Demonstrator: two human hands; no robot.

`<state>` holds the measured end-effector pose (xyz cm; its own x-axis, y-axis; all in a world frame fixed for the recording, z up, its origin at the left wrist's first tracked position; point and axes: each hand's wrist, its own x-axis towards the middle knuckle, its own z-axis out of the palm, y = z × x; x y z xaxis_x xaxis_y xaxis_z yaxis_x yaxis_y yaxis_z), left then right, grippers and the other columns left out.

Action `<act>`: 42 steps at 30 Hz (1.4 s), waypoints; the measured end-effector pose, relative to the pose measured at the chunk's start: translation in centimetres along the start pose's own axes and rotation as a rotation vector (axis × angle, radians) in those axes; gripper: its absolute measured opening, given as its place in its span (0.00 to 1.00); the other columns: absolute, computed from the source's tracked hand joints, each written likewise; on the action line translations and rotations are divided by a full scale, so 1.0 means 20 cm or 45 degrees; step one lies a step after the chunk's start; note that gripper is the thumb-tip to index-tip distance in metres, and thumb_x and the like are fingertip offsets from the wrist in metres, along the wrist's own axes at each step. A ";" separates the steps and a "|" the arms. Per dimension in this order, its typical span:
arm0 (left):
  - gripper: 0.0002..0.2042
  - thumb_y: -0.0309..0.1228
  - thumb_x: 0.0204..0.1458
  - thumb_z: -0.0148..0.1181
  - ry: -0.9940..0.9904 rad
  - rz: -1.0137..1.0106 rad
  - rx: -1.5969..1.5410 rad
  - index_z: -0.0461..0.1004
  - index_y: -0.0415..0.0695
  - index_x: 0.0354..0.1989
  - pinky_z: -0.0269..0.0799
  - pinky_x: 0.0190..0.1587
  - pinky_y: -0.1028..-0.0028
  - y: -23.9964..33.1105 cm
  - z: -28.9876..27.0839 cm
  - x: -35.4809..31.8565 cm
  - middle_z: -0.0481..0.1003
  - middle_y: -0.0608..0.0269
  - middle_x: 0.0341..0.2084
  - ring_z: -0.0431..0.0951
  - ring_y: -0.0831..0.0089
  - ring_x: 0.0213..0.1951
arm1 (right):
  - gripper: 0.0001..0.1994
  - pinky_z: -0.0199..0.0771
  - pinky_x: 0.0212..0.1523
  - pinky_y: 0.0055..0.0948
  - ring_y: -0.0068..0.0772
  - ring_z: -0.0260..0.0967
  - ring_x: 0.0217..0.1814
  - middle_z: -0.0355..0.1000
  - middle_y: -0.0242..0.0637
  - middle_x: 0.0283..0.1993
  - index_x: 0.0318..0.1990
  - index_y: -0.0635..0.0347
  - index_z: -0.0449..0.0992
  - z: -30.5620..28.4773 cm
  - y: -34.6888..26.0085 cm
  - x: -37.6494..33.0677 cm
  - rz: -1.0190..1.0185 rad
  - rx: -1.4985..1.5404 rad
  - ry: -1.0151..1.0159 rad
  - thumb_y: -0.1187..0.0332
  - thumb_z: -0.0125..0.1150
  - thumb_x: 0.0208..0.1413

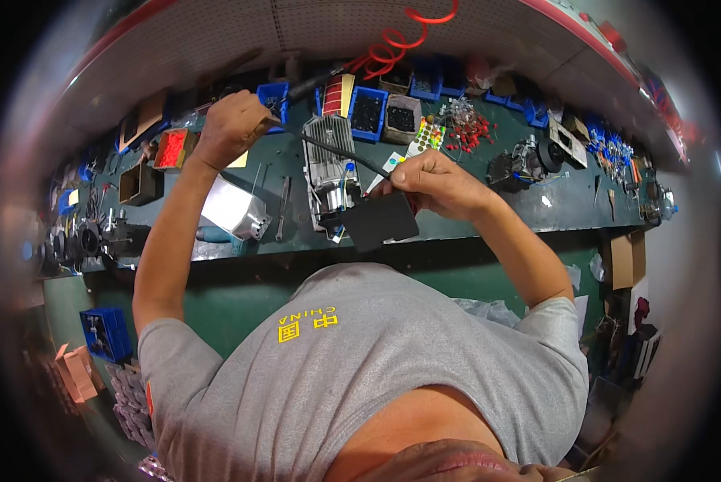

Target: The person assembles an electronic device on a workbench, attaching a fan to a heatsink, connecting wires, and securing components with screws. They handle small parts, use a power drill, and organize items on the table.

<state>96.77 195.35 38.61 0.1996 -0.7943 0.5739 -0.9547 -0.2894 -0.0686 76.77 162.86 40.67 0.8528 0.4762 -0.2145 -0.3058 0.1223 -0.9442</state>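
Observation:
A black cable [328, 146] stretches between my two raised hands above the workbench. My left hand [236, 128] is closed around its far left end. At the other end, my right hand [437, 185] pinches the cable beside a flat black rectangular piece [380, 221]. This piece hangs just under my right fingers; whether they also grip it, I cannot tell. Behind the cable lies a finned silver metal housing [326, 132] with a motor-like cylinder and small wires at its near end. The black piece covers part of that near end.
A silver metal housing [233, 207] and a wrench [283, 209] lie left of centre. Blue bins [368, 114] of small parts line the back. A red coiled hose [384, 48] hangs above. Red-capped parts [471, 132] and a motor assembly [529, 165] sit to the right.

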 end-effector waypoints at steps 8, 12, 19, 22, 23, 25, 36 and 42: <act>0.42 0.65 0.58 0.52 -0.145 -0.523 -0.607 0.65 0.41 0.69 0.59 0.69 0.56 0.25 0.09 -0.07 0.68 0.46 0.62 0.66 0.51 0.65 | 0.13 0.78 0.31 0.23 0.22 0.76 0.31 0.80 0.37 0.35 0.42 0.66 0.83 0.08 0.13 0.10 0.006 0.328 0.274 0.62 0.60 0.65; 0.45 0.50 0.39 0.77 0.012 -0.427 -0.759 0.68 0.41 0.66 0.62 0.68 0.56 0.61 0.02 0.01 0.71 0.49 0.59 0.69 0.51 0.62 | 0.15 0.78 0.30 0.21 0.20 0.75 0.28 0.78 0.31 0.31 0.43 0.63 0.81 0.13 0.28 0.17 0.053 0.491 0.446 0.60 0.57 0.68; 0.22 0.35 0.51 0.72 0.139 -0.846 -0.978 0.76 0.38 0.51 0.76 0.40 0.68 0.80 0.15 -0.13 0.77 0.55 0.39 0.80 0.62 0.36 | 0.14 0.78 0.32 0.22 0.20 0.74 0.32 0.78 0.32 0.37 0.46 0.62 0.80 0.23 0.38 0.24 0.059 0.598 0.499 0.60 0.56 0.69; 0.20 0.36 0.57 0.68 0.228 -0.831 -0.904 0.76 0.37 0.53 0.75 0.42 0.70 0.83 0.18 -0.16 0.76 0.54 0.41 0.78 0.65 0.39 | 0.10 0.77 0.31 0.23 0.19 0.74 0.32 0.78 0.30 0.38 0.46 0.62 0.79 0.24 0.45 0.28 0.059 0.637 0.526 0.65 0.57 0.69; 0.20 0.36 0.57 0.68 0.200 -0.778 -0.880 0.76 0.37 0.54 0.75 0.44 0.69 0.82 0.18 -0.17 0.76 0.53 0.42 0.78 0.64 0.40 | 0.10 0.78 0.31 0.23 0.20 0.74 0.32 0.78 0.30 0.37 0.46 0.62 0.79 0.25 0.48 0.29 0.053 0.652 0.544 0.65 0.56 0.69; 0.22 0.37 0.56 0.69 0.148 -0.678 -0.833 0.75 0.37 0.54 0.75 0.46 0.67 0.83 0.19 -0.17 0.76 0.52 0.44 0.78 0.61 0.43 | 0.10 0.79 0.32 0.23 0.20 0.75 0.33 0.77 0.30 0.37 0.47 0.61 0.78 0.26 0.53 0.32 0.046 0.679 0.579 0.65 0.56 0.69; 0.35 0.38 0.42 0.78 -0.122 -0.944 -1.018 0.71 0.38 0.59 0.74 0.55 0.63 0.86 0.18 -0.28 0.75 0.54 0.50 0.78 0.60 0.51 | 0.12 0.79 0.44 0.22 0.21 0.75 0.46 0.76 0.33 0.46 0.54 0.63 0.76 0.33 0.58 0.30 -0.059 0.424 0.648 0.72 0.55 0.66; 0.27 0.46 0.61 0.60 0.284 -1.432 -2.211 0.70 0.34 0.59 0.76 0.51 0.73 0.93 0.35 -0.38 0.77 0.61 0.46 0.79 0.75 0.45 | 0.22 0.75 0.59 0.31 0.33 0.74 0.57 0.73 0.41 0.55 0.59 0.65 0.74 0.28 0.62 0.31 -0.457 -0.141 0.294 0.76 0.63 0.55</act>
<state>79.10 192.35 27.29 0.8143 -0.5688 -0.1155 0.3378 0.3027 0.8912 75.97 172.19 29.04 0.9729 0.2117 0.0933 0.0632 0.1444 -0.9875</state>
